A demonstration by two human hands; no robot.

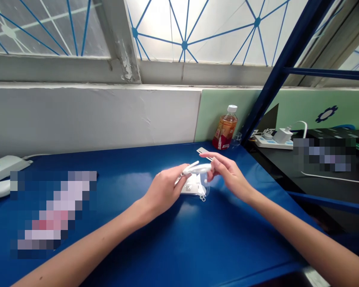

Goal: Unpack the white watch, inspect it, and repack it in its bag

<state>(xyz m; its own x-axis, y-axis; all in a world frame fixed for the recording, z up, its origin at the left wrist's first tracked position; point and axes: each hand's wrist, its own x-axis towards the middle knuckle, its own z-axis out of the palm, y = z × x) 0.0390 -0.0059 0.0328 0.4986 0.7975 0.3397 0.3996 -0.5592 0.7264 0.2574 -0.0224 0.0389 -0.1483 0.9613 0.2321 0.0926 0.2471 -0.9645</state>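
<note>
- Held up over the middle of the blue table [155,255], between both hands: a white looped bundle [201,168], cable-like, without readable lettering from here.
- Clamped on its left end with thumb and fingers of the left hand [167,185]; back of hand turned up, forearm slanting in from lower left.
- Brought close to its right end, the right hand [227,173], with index finger stretched leftward and others bent; cannot tell whether pinched on it or only touching.
- Just below the bundle, partly hidden: a white piece in clear plastic [191,188].
- Behind the right fingertips, flat on the table: a pale strip [202,150].
- Near the wall: a white-capped bottle [225,127], red and orange label, print too small to read; beside it, a clear cup [237,139].
- On the green panel [302,105]: a dark gear emblem [326,114]; lower left of it, dark characters, partly covered, unreadable.
- Far left: a pixelated object [54,211], any writing lost.
</note>
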